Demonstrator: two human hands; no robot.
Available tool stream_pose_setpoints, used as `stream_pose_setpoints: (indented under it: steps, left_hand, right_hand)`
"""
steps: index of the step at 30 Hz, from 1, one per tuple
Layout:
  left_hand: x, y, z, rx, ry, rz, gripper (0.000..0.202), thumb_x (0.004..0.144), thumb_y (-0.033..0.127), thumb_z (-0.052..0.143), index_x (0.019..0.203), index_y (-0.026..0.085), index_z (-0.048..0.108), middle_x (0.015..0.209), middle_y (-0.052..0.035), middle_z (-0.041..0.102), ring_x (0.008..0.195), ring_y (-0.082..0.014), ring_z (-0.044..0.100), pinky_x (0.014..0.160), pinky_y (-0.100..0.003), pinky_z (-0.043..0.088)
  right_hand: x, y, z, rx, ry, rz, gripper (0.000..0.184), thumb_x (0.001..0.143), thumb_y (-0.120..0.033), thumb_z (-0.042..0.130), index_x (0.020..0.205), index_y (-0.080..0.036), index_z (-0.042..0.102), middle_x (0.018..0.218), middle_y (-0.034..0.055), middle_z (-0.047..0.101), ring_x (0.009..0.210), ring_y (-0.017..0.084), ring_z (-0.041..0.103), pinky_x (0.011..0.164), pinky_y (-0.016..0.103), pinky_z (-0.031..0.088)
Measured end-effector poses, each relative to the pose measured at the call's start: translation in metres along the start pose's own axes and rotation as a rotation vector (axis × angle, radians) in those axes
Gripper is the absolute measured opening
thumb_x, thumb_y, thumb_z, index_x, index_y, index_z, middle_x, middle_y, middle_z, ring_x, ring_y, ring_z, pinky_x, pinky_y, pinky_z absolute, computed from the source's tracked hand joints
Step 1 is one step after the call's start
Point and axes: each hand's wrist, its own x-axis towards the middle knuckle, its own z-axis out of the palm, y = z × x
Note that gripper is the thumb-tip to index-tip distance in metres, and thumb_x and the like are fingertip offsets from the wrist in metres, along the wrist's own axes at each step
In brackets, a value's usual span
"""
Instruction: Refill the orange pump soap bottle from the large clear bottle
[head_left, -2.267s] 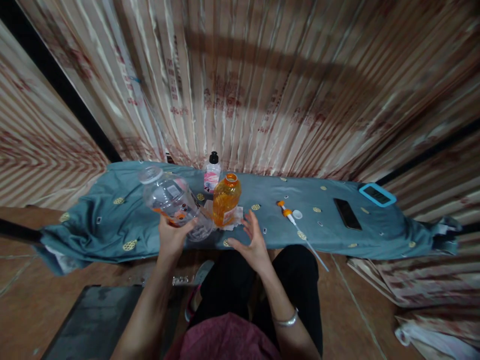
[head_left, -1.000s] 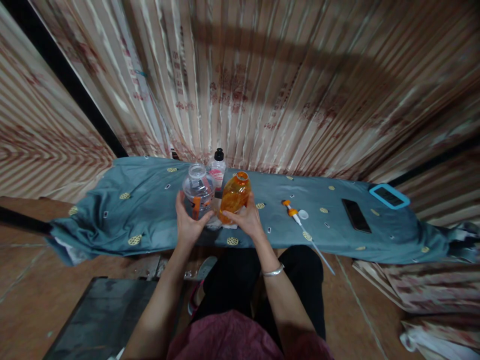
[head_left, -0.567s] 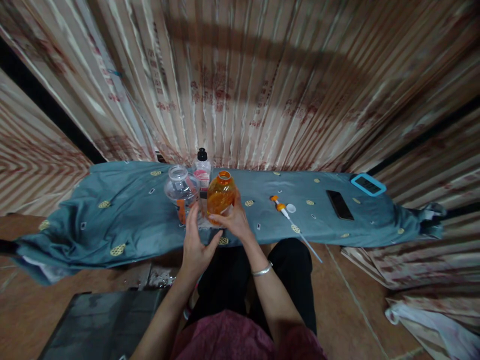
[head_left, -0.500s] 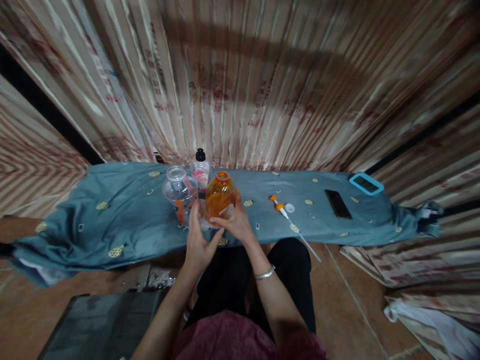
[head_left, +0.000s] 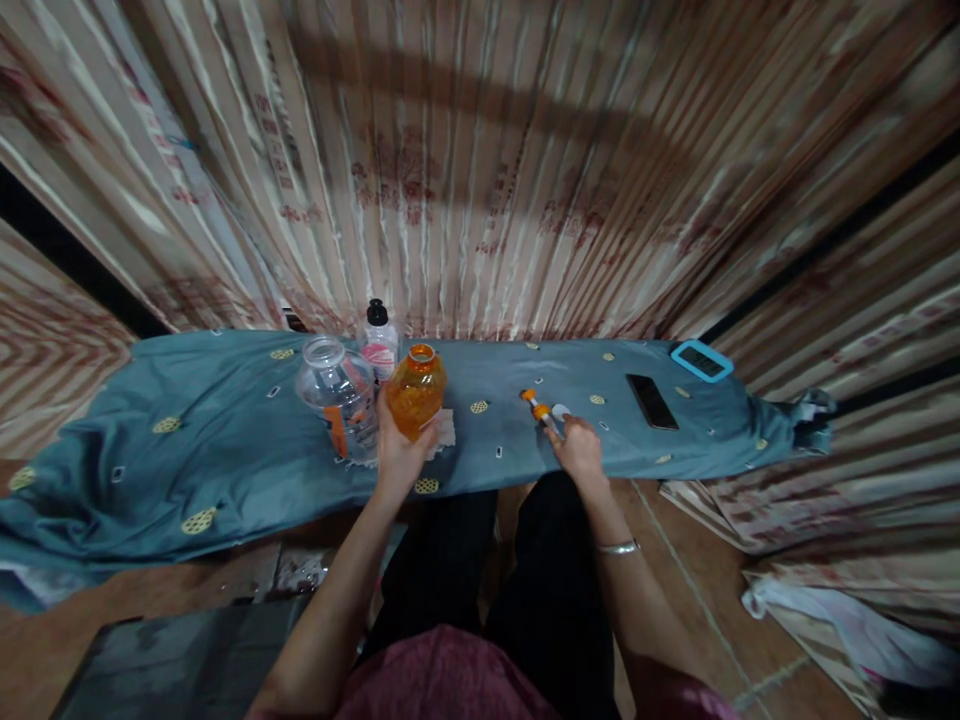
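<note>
My left hand [head_left: 405,452] is wrapped round an open-necked orange translucent bottle [head_left: 417,392], which leans slightly above a pale, flat paper-like piece [head_left: 445,428]. To the left stands a clear, wide plastic bottle [head_left: 339,395] without a cap, an orange patch on its label. Behind the two is a clear bottle with a black cap [head_left: 378,338] and a pink label. My right hand [head_left: 582,452] pinches the white stem of an orange-and-white pump top [head_left: 538,407]; its long tube is hidden by the hand. A small white disc [head_left: 560,411] lies just beyond these fingers.
A green-blue patterned cloth [head_left: 247,440] covers the narrow table. On its right lie a dark phone [head_left: 652,402] and a blue-framed digital device [head_left: 702,361]. A striped curtain [head_left: 465,200] hangs close behind. A dark box [head_left: 180,660] stands on the floor at lower left.
My right hand has left the orange bottle and moved right to the pump top. The bottle stays in my left hand. The whole view has shifted slightly.
</note>
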Motion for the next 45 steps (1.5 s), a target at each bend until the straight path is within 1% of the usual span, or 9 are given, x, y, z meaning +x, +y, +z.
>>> stream_pose_setpoints:
  steps: [8, 14, 19, 25, 26, 28, 31, 37, 45]
  left_hand:
    - [0.012, -0.009, -0.001, 0.067, 0.042, -0.081, 0.068, 0.060, 0.030, 0.086, 0.121, 0.019, 0.057, 0.120, -0.0119, 0.070, 0.112, -0.0309, 0.069, 0.105, -0.054, 0.052]
    - [0.012, -0.008, -0.004, 0.008, 0.015, -0.072, 0.067, 0.057, 0.033, 0.088, 0.116, 0.018, 0.059, 0.115, -0.0102, 0.072, 0.107, -0.0296, 0.070, 0.101, -0.051, 0.055]
    - [0.012, -0.007, -0.004, -0.021, 0.000, -0.067, 0.067, 0.057, 0.033, 0.089, 0.116, 0.020, 0.059, 0.114, -0.0089, 0.072, 0.104, -0.0285, 0.071, 0.099, -0.051, 0.056]
    - [0.012, -0.014, -0.001, -0.035, -0.029, -0.082, 0.065, 0.062, 0.031, 0.087, 0.119, 0.019, 0.058, 0.117, -0.0100, 0.070, 0.108, -0.0283, 0.069, 0.102, -0.051, 0.054]
    - [0.012, -0.016, -0.001, -0.035, -0.027, -0.080, 0.065, 0.063, 0.032, 0.087, 0.119, 0.019, 0.057, 0.118, -0.0101, 0.070, 0.109, -0.0282, 0.068, 0.103, -0.051, 0.053]
    - [0.012, -0.019, 0.000, -0.047, -0.020, -0.082, 0.065, 0.063, 0.033, 0.087, 0.120, 0.020, 0.057, 0.118, -0.0098, 0.069, 0.110, -0.0282, 0.069, 0.104, -0.053, 0.052]
    - [0.011, -0.021, 0.001, -0.088, -0.013, -0.077, 0.065, 0.061, 0.033, 0.088, 0.118, 0.024, 0.057, 0.116, -0.0084, 0.069, 0.109, -0.0280, 0.069, 0.104, -0.055, 0.052]
    - [0.011, -0.013, -0.002, -0.123, -0.047, -0.084, 0.064, 0.058, 0.030, 0.087, 0.114, 0.022, 0.058, 0.113, -0.0088, 0.070, 0.107, -0.0290, 0.070, 0.103, -0.056, 0.052]
    - [0.011, -0.010, -0.004, -0.084, -0.084, -0.062, 0.061, 0.060, 0.027, 0.085, 0.115, 0.024, 0.058, 0.113, -0.0080, 0.070, 0.107, -0.0290, 0.068, 0.103, -0.059, 0.051]
  right_hand:
    - [0.021, -0.011, 0.010, -0.241, -0.146, -0.015, 0.023, 0.100, -0.032, 0.061, 0.114, -0.015, 0.067, 0.110, 0.0074, 0.073, 0.100, 0.022, 0.071, 0.090, 0.044, 0.058]
    - [0.002, 0.018, -0.013, -0.359, -0.121, -0.012, 0.017, 0.100, -0.031, 0.061, 0.103, -0.016, 0.069, 0.101, 0.0049, 0.074, 0.091, 0.019, 0.072, 0.084, 0.039, 0.059]
    - [-0.040, 0.072, -0.058, -0.413, 0.057, 0.036, 0.020, 0.102, -0.027, 0.053, 0.102, -0.015, 0.069, 0.093, 0.0092, 0.074, 0.083, 0.021, 0.071, 0.075, 0.036, 0.057]
    - [-0.095, 0.117, -0.119, -0.301, 0.519, 0.241, 0.044, 0.093, -0.042, 0.041, 0.102, -0.009, 0.070, 0.088, 0.0263, 0.072, 0.083, 0.044, 0.071, 0.071, 0.054, 0.055]
    - [-0.103, 0.116, -0.124, -0.204, 0.634, 0.290, 0.043, 0.089, -0.047, 0.043, 0.095, -0.015, 0.070, 0.082, 0.0238, 0.071, 0.081, 0.046, 0.071, 0.071, 0.058, 0.055]
    - [-0.116, 0.105, -0.130, 0.412, 0.987, 0.333, 0.019, 0.068, -0.048, 0.070, 0.078, -0.031, 0.070, 0.071, 0.0144, 0.067, 0.090, 0.050, 0.069, 0.089, 0.068, 0.049]
    - [-0.123, 0.082, -0.125, 0.922, 1.128, 0.261, 0.010, 0.067, -0.043, 0.078, 0.071, -0.041, 0.069, 0.078, 0.0074, 0.064, 0.085, 0.035, 0.070, 0.095, 0.055, 0.052]
    - [-0.098, 0.042, -0.115, 1.622, 0.854, 0.151, 0.009, 0.072, -0.029, 0.077, 0.074, -0.021, 0.074, 0.078, -0.0017, 0.067, 0.067, 0.006, 0.066, 0.073, 0.011, 0.057]
    - [-0.050, -0.047, -0.135, 1.917, 0.513, -0.163, 0.018, 0.072, -0.030, 0.086, 0.082, -0.017, 0.077, 0.081, -0.0018, 0.076, 0.074, 0.005, 0.071, 0.072, 0.009, 0.059]
